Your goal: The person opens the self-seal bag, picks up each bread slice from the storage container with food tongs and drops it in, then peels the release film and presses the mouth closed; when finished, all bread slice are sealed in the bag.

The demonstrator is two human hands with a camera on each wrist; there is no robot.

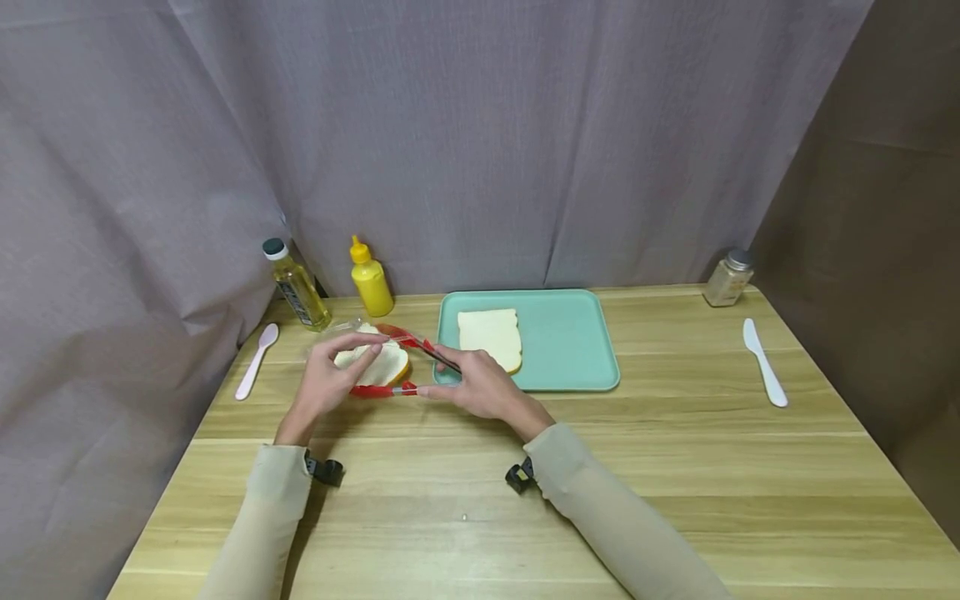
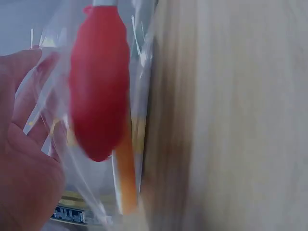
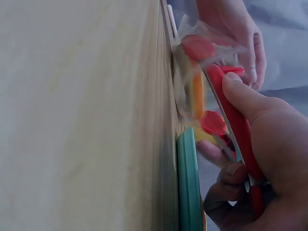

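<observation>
My right hand (image 1: 487,385) grips red-tipped tongs (image 1: 377,391), whose two arms stand spread apart. Between the tong heads lies bread (image 1: 390,365) with an orange-brown crust, in a clear plastic bag (image 1: 341,327). My left hand (image 1: 330,371) holds the bag's edge, thumb and forefinger brought close together. In the left wrist view, one red tong head (image 2: 100,82) is near the bag, with fingers seen through the plastic. The right wrist view shows my thumb along the red handle (image 3: 236,110). A slice of bread (image 1: 489,337) lies on the left part of a green tray (image 1: 570,342).
Behind my left hand stand an oil bottle (image 1: 298,287) and a yellow squeeze bottle (image 1: 371,283). A pale spoon (image 1: 257,362) lies at the left. A spice jar (image 1: 727,282) and a white knife (image 1: 763,362) are far right. A grey curtain (image 1: 450,150) hangs behind the table.
</observation>
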